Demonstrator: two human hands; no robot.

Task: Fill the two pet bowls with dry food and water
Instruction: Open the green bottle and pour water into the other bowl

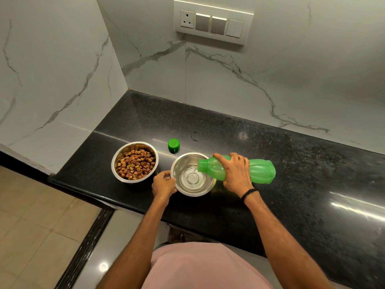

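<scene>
Nearest to the camera is the person's pink shirt (200,268), and from it two bare forearms go forward over the front edge of the black stone table (291,184).

The left hand (163,184) is curled around the near left side of the water bowl (183,189), a steel bowl that stands on the table close to the front edge. The fingers are bent against the outer wall and the thumb lies on the rim, so this hand holds the bowl.

The right hand (235,173) is closed around the green bottle (262,171), with the fingers wrapped over its body near the neck. A dark band (249,193) is on this wrist. The bottle lies almost level, its open mouth over the right side of the water bowl and its bottom end pointing to the right. A thin stream of water (193,172) falls from the mouth into the bowl, where a shallow pool of clear water already covers the bottom.

Just to the left of this bowl stands the food bowl (116,161), also steel, with brown dry food (135,164) in it. The two bowls are close but I cannot tell if they touch.

A little farther, behind the gap between the bowls, the green cap (173,145) rests on the table, apart from both.

Farthest is the marble wall (208,80), with a white switch panel (212,21) high on it.
</scene>
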